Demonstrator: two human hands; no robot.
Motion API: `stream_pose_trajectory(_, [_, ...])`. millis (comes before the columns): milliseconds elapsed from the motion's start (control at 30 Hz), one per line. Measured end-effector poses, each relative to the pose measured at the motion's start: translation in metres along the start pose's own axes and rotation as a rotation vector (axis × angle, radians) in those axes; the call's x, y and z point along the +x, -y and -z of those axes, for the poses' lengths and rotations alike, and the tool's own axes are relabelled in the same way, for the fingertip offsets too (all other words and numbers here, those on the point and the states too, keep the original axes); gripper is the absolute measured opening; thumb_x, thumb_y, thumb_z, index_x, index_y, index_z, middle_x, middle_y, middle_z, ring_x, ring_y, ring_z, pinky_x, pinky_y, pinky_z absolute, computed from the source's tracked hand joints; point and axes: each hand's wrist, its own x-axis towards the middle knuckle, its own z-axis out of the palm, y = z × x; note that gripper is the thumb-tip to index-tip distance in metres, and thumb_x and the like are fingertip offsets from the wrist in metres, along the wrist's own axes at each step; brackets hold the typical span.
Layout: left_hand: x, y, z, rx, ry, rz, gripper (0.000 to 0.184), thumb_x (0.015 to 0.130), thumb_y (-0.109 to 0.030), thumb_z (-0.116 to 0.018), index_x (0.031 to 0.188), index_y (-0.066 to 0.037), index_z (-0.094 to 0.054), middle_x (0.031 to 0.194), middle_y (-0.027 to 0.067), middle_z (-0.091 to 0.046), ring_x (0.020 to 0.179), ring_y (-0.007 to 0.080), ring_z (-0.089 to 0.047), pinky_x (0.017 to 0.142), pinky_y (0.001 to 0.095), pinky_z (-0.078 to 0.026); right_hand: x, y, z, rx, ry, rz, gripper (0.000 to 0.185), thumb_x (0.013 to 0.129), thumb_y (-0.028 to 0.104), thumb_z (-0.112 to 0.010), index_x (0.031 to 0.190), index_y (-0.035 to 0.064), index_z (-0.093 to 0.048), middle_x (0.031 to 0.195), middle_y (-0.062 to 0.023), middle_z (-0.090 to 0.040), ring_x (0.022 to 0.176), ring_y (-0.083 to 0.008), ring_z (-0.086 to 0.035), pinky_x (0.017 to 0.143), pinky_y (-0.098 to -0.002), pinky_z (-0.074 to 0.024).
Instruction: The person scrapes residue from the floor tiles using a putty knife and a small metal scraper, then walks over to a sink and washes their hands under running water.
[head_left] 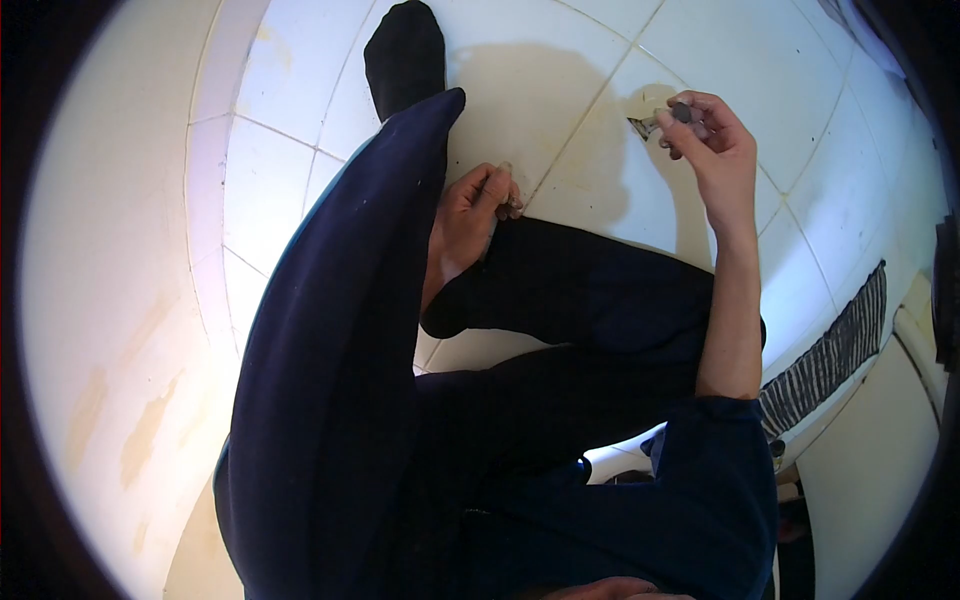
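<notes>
Above the white tiled floor, my right hand is closed on a small metal tool with a flared tip and a dark round end between the fingers. The tip points left, close to the floor. My left hand rests beside my bent leg with its fingers curled together near a tile joint. Something thin and pale shows along its palm side; what the fingers hold is too small to make out.
My dark trouser legs fill the left and middle, with a black sock at the top. A stained pale wall curves along the left. At the right lies a black-and-white striped cloth.
</notes>
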Motion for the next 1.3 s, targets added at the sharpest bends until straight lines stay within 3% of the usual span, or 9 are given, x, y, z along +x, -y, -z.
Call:
stream_pose_trajectory(133, [0.0,0.001,0.001,0.09,-0.022,-0.01,0.028,0.104,-0.026,-0.054,0.088,-0.005,-0.062,0.084,0.0025,-0.064,0.078,0.0101,-0.057,0.077,0.0274,-0.047,-0.005,-0.006,-0.016,-0.353,0.085,0.264,0.021,0.079,0.006,-0.077,0.097,0.0032,-0.066,0.076,-0.0026,-0.059,0.067,-0.0095,-0.056,0.062,-0.0234,-0.0464])
stream_pose_trajectory(367, [-0.002,-0.003,-0.001,0.18,-0.026,-0.012,0.013,0.095,-0.017,-0.068,0.093,-0.004,-0.07,0.091,0.0034,-0.07,0.081,0.01,-0.061,0.08,0.0267,-0.05,0.001,-0.012,-0.012,-0.659,0.033,0.277,0.024,0.075,0.009,-0.075,0.097,0.001,-0.067,0.083,-0.0133,-0.062,0.073,-0.0293,-0.061,0.069,-0.0373,-0.0505])
stream_pose_trajectory(467, [-0.002,-0.003,-0.001,0.143,-0.014,-0.043,0.009,0.092,-0.013,-0.072,0.091,-0.005,-0.069,0.091,0.0032,-0.07,0.084,0.0104,-0.062,0.082,0.0267,-0.05,0.007,-0.019,-0.001,-0.774,-0.002,0.245,0.022,0.076,0.01,-0.074,0.095,0.0011,-0.069,0.087,-0.0142,-0.063,0.078,-0.0325,-0.063,0.073,-0.0397,-0.0509])
stream_pose_trajectory(667, [-0.001,0.0,0.0,0.093,-0.02,-0.042,0.011,0.091,-0.013,-0.073,0.089,-0.006,-0.065,0.089,0.002,-0.067,0.083,0.0091,-0.061,0.079,0.0262,-0.05,0.01,-0.021,0.002,-0.859,-0.017,0.28,0.023,0.076,0.014,-0.075,0.092,-0.0005,-0.069,0.088,-0.0147,-0.065,0.079,-0.0304,-0.065,0.074,-0.0374,-0.052])
stream_pose_trajectory(767, [-0.001,-0.001,0.001,0.083,-0.027,-0.02,0.012,0.091,-0.013,-0.073,0.089,-0.006,-0.064,0.088,0.0011,-0.066,0.081,0.008,-0.06,0.077,0.0255,-0.049,0.006,-0.002,-0.005,-0.679,0.058,-0.046,0.025,0.078,0.017,-0.076,0.092,-0.0009,-0.068,0.085,-0.0147,-0.069,0.078,-0.0262,-0.068,0.073,-0.0344,-0.0526])
stream_pose_trajectory(1067, [-0.001,-0.001,0.002,0.1,-0.034,0.0,0.011,0.093,-0.012,-0.071,0.09,-0.005,-0.063,0.084,-0.0001,-0.064,0.079,0.007,-0.058,0.075,0.0245,-0.048,-0.008,0.01,-0.004,-0.618,-0.053,0.174,0.022,0.082,0.018,-0.076,0.094,0.0005,-0.069,0.081,-0.0102,-0.071,0.073,-0.0187,-0.066,0.069,-0.0308,-0.0511])
stream_pose_trajectory(1300, [-0.002,-0.002,0.001,0.104,-0.036,0.011,0.011,0.093,-0.013,-0.071,0.091,-0.005,-0.063,0.084,0.0,-0.065,0.08,0.0071,-0.058,0.075,0.0248,-0.048,-0.008,0.006,-0.004,-0.537,-0.069,0.235,0.018,0.081,0.014,-0.077,0.092,0.002,-0.069,0.074,-0.0052,-0.067,0.064,-0.011,-0.058,0.063,-0.0265,-0.0477])
